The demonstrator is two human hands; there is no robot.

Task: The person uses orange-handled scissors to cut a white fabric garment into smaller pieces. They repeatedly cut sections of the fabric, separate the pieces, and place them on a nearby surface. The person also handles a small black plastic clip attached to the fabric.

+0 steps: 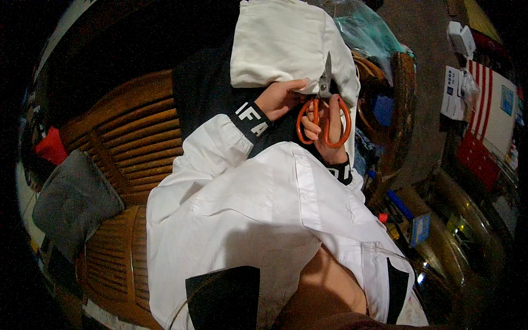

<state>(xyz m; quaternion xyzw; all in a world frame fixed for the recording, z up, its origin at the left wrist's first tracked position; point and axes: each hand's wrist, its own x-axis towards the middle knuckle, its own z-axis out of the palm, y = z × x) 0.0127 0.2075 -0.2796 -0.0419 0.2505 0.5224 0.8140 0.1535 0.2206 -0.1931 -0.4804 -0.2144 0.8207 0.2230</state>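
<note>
A folded piece of white cloth (280,41) lies over dark fabric in front of me, with a long part hanging down on its right. My left hand (279,100) pinches its near edge, thumb on top and the other fingers mostly hidden. Scissors (324,87) with orange-red loop handles are gripped in my right hand (333,118), its fingers curled about the loops. Their metal blades point away from me along the cloth's right side and look nearly closed. Whether cloth is between the blades I cannot tell.
A slatted wooden bench (137,140) with a grey cushion (77,201) is on my left. Beyond the cloth at right lies a greenish plastic bag (368,36) near a wooden armrest (404,88). Farther right stand boxes and a red-striped panel (492,93).
</note>
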